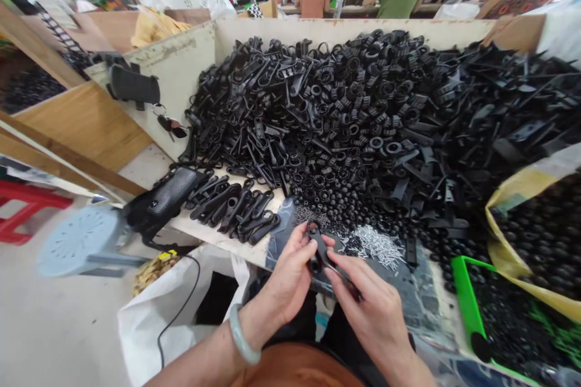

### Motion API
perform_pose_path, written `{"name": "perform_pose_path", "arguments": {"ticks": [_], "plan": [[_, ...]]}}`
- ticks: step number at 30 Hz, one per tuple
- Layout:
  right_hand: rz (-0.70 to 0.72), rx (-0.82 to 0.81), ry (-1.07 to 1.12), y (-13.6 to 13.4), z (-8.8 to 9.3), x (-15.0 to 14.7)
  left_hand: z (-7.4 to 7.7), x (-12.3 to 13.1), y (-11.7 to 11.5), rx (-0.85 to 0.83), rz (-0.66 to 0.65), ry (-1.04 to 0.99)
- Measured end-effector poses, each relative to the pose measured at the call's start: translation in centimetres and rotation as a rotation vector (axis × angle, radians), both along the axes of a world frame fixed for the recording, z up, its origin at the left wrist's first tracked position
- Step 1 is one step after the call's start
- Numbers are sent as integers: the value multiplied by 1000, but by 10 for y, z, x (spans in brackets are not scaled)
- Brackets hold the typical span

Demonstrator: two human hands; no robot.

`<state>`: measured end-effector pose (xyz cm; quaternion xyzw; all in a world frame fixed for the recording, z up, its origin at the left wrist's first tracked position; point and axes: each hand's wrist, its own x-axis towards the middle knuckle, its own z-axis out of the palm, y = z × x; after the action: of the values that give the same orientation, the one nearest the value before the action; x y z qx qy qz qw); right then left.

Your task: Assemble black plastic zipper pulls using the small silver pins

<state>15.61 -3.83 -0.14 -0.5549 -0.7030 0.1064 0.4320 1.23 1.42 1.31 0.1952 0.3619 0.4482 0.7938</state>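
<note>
- Jade bangle [244, 335] circles the left wrist nearest the camera, with an orange top [295, 369] just beyond it.
- Both hands are close together above the desk [200, 231], not touching each other's palms. The left hand [285, 278] is clamped on a black plastic piece [319, 251], thumb on top, and the right hand [374, 320] pinches a slim rod [339, 271] against that piece's lower end. What the rod is made of is too hard to tell.
- Black plastic piece looks light and stiff, likely moulded, with a loop at its upper end; its matte surface should grip fairly well. Its solid body seems the safest place to hold, leaving the loop free.
- Slim rod appears thin and easy to drop, so a fingertip pinch suits it.
- Loose metal pins [374, 246] lie in a small scatter just ahead of the hands.
- Heap of black plastic parts [345, 115] fills the desk beyond them, and a row of black plastic levers [231, 208] lies to the left.
- Yellow bag [492, 217] of round black parts and a green tray [465, 302] sit to the right.
- White sack [145, 332] stands on the floor below the desk's near edge.
</note>
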Motion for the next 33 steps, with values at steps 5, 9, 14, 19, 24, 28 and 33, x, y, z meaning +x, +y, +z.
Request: {"name": "perform_pose_path", "arguments": {"ticks": [5, 9, 14, 19, 24, 28, 33], "plan": [[-31, 17, 26, -9, 5, -7, 1, 4, -1, -56, 53, 2], [-61, 51, 15, -11, 6, -12, 1, 7, -2, -72, 68, -7], [-62, 111, -6, -7, 3, -14, 3, 9, -6, -38, 40, 16], [-85, 137, -36, -6, 5, -16, 7, 9, -8, -8, 53, 47], [-81, 131, -44, -8, 1, -18, 8, 9, -7, -17, 39, 112], [-71, 96, -23, -13, -4, -21, 2, 7, -5, 42, 24, 193], [-91, -178, 279, -8, 2, -11, -7, 0, -4, 155, -15, 258]]}}
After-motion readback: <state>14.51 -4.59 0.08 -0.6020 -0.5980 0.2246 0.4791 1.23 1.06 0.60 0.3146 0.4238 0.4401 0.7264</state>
